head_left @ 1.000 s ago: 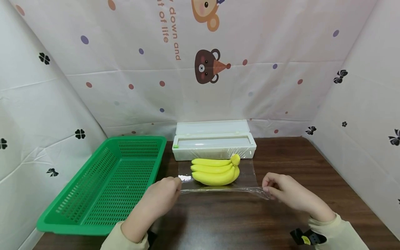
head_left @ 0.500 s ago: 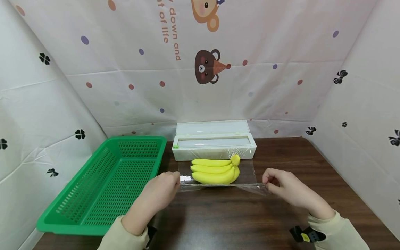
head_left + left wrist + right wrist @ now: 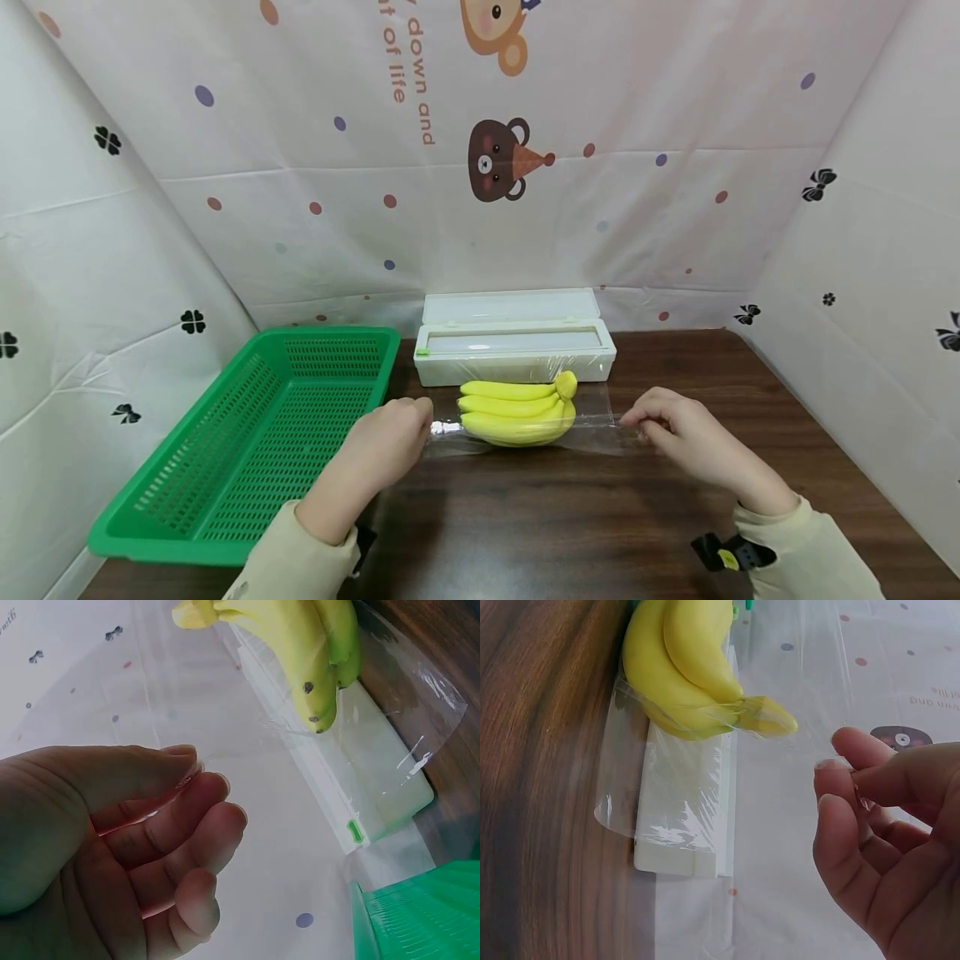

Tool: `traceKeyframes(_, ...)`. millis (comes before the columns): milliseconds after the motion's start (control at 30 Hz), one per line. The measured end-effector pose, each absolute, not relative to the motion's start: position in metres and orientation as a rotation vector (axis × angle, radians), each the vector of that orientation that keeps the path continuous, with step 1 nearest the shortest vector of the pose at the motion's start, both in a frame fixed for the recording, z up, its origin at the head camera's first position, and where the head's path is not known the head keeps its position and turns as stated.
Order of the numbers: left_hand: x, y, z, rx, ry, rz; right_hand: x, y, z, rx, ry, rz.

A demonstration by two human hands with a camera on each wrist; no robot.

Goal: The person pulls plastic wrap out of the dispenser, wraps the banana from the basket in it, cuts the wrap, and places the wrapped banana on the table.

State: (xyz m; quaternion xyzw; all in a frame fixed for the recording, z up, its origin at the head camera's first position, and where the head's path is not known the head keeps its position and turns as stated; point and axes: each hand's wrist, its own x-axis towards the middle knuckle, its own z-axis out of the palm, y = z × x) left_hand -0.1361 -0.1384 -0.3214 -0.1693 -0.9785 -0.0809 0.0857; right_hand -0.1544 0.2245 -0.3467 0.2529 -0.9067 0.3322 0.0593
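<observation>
Left forearm enters from the lower left, slanting forward and inward; left hand knuckles up in the head view, fingertips hidden there. From its wrist: grip closed down to a pinch, thumb against the index finger on clear film, other fingers loosely bent. Right forearm slants in from the lower right, mirroring it; right hand at about the same level, grip likewise narrowed, thumb meeting the fingertips on the film's opposite corner, remaining fingers bent. Film edge stretched between the two hands, raised and crossing over the nearest banana. Yellow banana bunch on the film between the hands, stem end toward the right hand. White box just behind the bunch, lid up, film reaching its front. Green basket on the desk at the person's left, beside the left forearm. Pale sleeves at both wrists.
</observation>
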Motion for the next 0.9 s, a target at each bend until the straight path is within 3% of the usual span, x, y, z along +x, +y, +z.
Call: traceKeyframes(900,-0.161,-0.14,-0.315,-0.499,-2.915,-0.174,-0.17,0.219,-0.354,0.684,-2.719,0.924)
